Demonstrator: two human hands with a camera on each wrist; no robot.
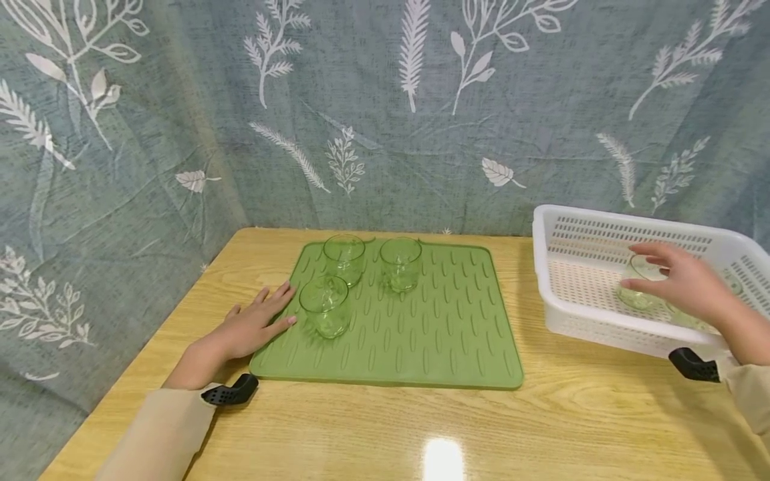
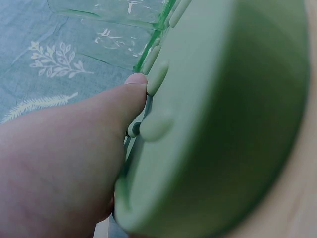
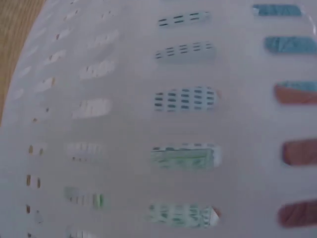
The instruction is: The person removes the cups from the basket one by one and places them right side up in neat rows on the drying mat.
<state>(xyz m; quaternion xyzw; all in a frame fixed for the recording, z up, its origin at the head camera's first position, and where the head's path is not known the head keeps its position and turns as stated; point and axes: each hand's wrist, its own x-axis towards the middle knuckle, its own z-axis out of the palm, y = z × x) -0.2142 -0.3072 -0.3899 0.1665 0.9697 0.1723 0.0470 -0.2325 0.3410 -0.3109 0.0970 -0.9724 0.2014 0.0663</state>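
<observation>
My left hand (image 1: 249, 329) lies with its fingers spread at the left edge of a green drying mat (image 1: 445, 334). In the left wrist view its thumb (image 2: 126, 101) touches the mat's ridged surface. Three clear green glasses stand upright on the mat: a near one (image 1: 327, 310), a back left one (image 1: 345, 262) and a back right one (image 1: 401, 267). My right hand (image 1: 688, 277) reaches into a white basket (image 1: 544, 287), thumb and fingers parted about another green glass (image 1: 639, 297). The basket wall mostly hides this hand in the right wrist view.
More green glassware (image 1: 688, 321) lies in the basket, partly behind the right hand and the front wall. The wooden table (image 1: 337, 434) runs in front of the mat. A grey-blue leaf-patterned cloth (image 1: 373, 153) hangs behind and to the left.
</observation>
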